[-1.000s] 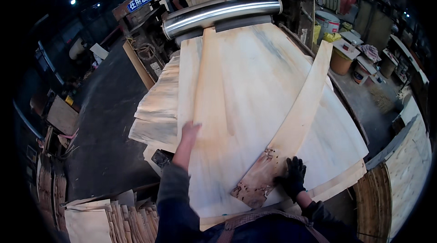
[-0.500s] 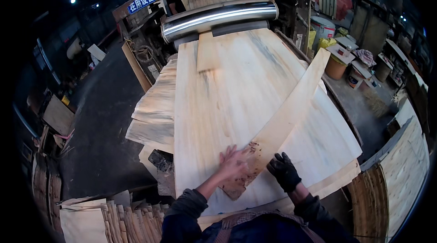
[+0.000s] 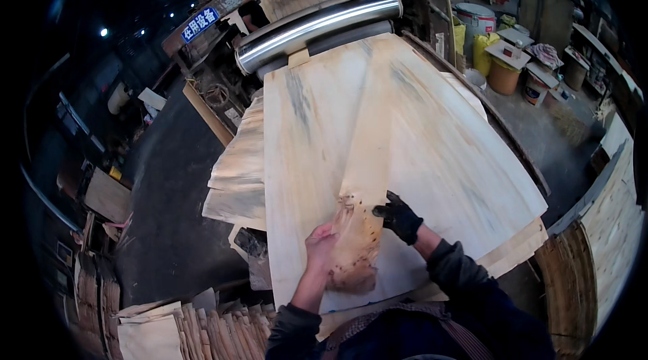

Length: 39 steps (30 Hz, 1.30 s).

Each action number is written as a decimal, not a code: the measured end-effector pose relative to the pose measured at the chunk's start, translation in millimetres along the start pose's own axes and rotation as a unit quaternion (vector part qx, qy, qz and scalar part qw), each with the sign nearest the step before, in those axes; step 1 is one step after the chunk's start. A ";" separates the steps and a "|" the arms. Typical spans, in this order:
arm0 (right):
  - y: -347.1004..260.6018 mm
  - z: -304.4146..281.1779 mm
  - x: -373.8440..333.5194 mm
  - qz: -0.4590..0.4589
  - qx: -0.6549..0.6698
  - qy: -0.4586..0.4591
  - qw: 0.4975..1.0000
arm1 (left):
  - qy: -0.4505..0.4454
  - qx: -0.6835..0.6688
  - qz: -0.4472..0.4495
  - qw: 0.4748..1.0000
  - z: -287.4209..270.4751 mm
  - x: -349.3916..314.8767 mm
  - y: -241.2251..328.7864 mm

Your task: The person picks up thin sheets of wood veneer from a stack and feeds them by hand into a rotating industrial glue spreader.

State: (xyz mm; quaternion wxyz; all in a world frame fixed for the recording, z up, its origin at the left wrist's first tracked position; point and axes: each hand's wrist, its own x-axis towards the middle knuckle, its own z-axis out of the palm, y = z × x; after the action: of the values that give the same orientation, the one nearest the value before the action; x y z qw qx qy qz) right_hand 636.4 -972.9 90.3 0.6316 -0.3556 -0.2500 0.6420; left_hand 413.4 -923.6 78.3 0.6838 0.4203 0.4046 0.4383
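A long, pale wood veneer strip (image 3: 366, 151) lies over a wide veneer sheet (image 3: 307, 178), its far part pointing toward the metal roller (image 3: 320, 31). Its near end is brown, rough and pitted with dark holes. My bare left hand (image 3: 321, 244) closes on the strip's left edge near that end. At the opposite edge is my right hand (image 3: 401, 219), in a black glove, thumb and forefinger apart and touching the strip. A small veneer piece (image 3: 298, 58) sticks out from under the roller.
Ragged veneer sheets (image 3: 237, 178) jut out left of the wide sheet. Stacked veneer (image 3: 223, 329) stands at the lower left, and a curved stack (image 3: 563, 286) at the lower right. Buckets and a brown drum (image 3: 503, 76) stand at the back right.
The strip has swung from slanting right to nearly straight toward the roller. Both hands have moved with it, the left now gripping its edge. The small piece has gone farther under the roller.
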 end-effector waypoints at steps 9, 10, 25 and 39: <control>14.2 -57.2 -56.6 0.167 0.075 0.095 0.978 | -0.061 0.009 -0.130 0.990 62.0 78.2 -7.9; 15.2 -59.8 -43.1 0.083 0.092 0.058 0.991 | -0.090 0.022 -0.145 0.985 60.0 82.8 -2.4; -46.9 10.4 159.0 -0.028 0.118 0.084 0.989 | 0.334 0.612 0.020 0.717 -147.0 -105.9 -19.8; 64.5 -35.9 -146.1 0.205 0.189 -0.083 0.957 | 0.074 0.341 0.067 0.935 -154.6 -143.0 61.5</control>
State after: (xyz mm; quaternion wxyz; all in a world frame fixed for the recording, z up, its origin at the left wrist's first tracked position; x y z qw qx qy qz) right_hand 615.9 -1127.0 38.8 0.5193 -0.2191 -0.0978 0.8202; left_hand 213.8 -1007.7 112.5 0.4367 0.6209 0.5495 0.3490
